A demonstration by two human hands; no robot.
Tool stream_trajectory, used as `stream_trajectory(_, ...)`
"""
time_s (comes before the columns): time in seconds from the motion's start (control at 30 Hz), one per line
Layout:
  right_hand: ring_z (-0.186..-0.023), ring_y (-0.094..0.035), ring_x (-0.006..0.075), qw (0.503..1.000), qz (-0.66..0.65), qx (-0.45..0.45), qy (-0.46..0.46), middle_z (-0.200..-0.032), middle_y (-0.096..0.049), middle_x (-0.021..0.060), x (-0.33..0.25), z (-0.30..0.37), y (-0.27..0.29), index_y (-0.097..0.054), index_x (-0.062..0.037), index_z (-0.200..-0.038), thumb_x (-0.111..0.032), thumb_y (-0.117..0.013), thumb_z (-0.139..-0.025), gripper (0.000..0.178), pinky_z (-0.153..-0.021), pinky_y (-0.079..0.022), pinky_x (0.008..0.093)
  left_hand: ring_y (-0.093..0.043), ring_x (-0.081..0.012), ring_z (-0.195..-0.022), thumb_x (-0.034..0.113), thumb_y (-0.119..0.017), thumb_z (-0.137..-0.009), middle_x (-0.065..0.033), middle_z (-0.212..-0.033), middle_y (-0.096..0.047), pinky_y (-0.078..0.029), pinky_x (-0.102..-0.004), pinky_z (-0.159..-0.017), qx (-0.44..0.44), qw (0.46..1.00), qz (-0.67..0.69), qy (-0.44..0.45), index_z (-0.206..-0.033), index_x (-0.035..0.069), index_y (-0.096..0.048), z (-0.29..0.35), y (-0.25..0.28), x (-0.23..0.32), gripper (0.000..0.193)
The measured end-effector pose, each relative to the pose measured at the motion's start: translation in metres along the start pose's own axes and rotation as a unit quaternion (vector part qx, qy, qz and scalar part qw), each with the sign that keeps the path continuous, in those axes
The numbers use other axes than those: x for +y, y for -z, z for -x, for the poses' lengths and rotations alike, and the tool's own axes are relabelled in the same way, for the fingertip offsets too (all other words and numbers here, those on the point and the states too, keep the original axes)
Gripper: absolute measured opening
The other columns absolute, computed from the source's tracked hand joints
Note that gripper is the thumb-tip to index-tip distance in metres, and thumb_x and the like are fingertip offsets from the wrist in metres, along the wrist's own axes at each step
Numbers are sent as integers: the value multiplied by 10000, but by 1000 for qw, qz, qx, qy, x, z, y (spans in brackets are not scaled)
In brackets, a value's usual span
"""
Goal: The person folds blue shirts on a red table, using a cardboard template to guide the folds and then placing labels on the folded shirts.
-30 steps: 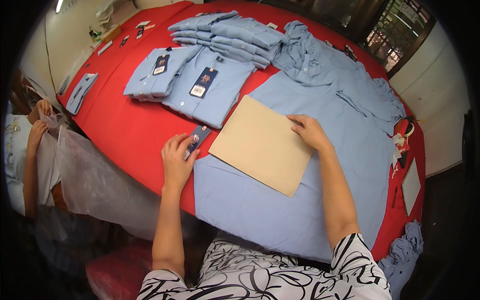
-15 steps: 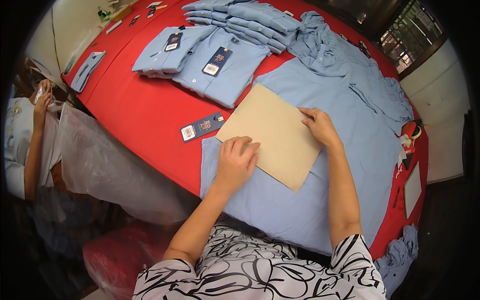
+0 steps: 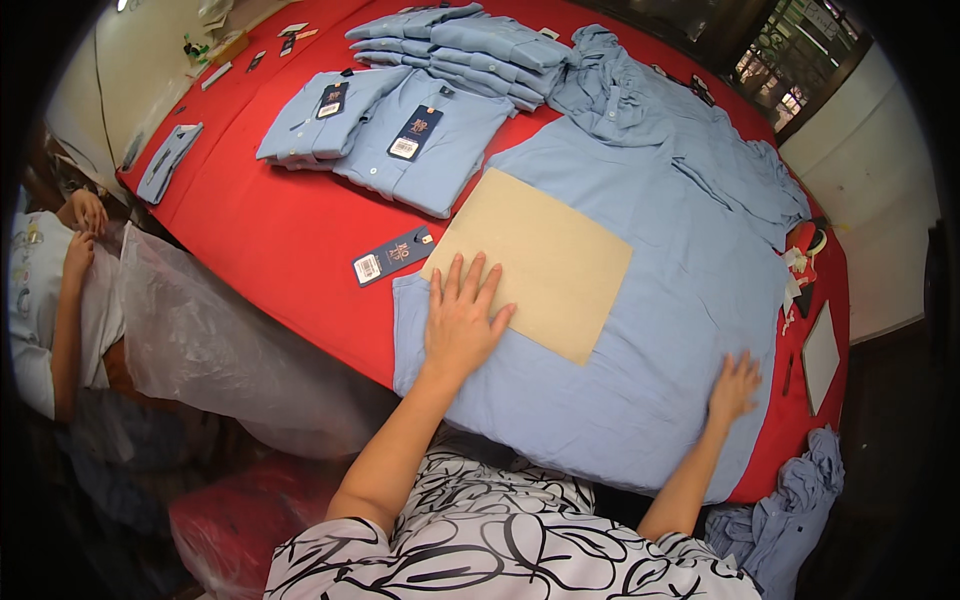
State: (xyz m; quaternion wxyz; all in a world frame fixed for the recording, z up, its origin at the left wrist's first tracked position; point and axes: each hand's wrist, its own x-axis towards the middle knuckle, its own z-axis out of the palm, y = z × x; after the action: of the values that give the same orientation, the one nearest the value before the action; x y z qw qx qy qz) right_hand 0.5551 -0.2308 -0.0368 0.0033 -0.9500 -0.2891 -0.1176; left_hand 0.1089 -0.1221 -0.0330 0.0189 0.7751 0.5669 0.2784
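A light blue shirt (image 3: 660,290) lies spread over the table in front of me, its collar end bunched at the far side. On its left part rests a square tan cardboard sheet (image 3: 550,260). My left hand (image 3: 464,320) lies flat on the sheet's near left corner, fingers stretched out. Over the shirt's right side, near its edge, my right hand (image 3: 735,388) is spread with nothing in it, slightly blurred. A dark blue hang tag (image 3: 393,256) lies on the red cloth just left of the sheet.
Folded blue shirts with tags (image 3: 420,145) lie beyond the sheet, and a stack of folded shirts (image 3: 465,50) stands behind them. A white board (image 3: 821,360) is at the table's right edge. At left, another person (image 3: 60,300) sits by a clear plastic bag (image 3: 220,340).
My right hand has let go of the cardboard's right edge and moved right and nearer, over the shirt. My left hand has flattened on the sheet.
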Motion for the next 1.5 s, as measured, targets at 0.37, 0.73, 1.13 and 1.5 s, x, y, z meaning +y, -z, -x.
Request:
stream_trajectory(0.37,-1459,-201,338,998,34,-19,-57,-1579,-262,86,60,-18,-9,-306,-243,-1512,-438,-445,-985,579,-1111,-132,653,-401,-345,-1293,370,-652,-862,-134,-1368,-490,-261,-579,-1074,3,1000,7,15,-1319,109,-565,20,4,42,533)
stream_trajectory(0.73,-1374,-328,393,823,-235,8,517,-1499,-370,159,-184,129,61,-478,-152,-1413,-460,-562,-914,592,-1135,-164,611,-616,-411,-983,0,-547,-813,-253,-1022,-639,-501,-446,-858,-34,998,37,33,-1035,-17,-633,-205,-44,-50,238)
stream_trajectory(1.13,-1396,-296,379,810,-224,-1,541,-1528,-329,135,-186,127,64,-453,-171,-1436,-530,-527,-913,639,-1111,-206,622,-642,-400,-882,62,-710,-767,-208,-880,-674,-496,-465,-752,-86,995,-39,-29,-869,13,-588,-231,-51,-65,166)
stream_trajectory(1.5,-1411,-267,376,811,-218,-5,543,-1535,-316,127,-192,125,57,-416,-155,-1455,-534,-522,-913,670,-1115,-193,628,-638,-376,-884,99,-664,-821,-182,-938,-662,-501,-441,-769,22,998,14,-60,-952,16,-633,-188,6,-46,158)
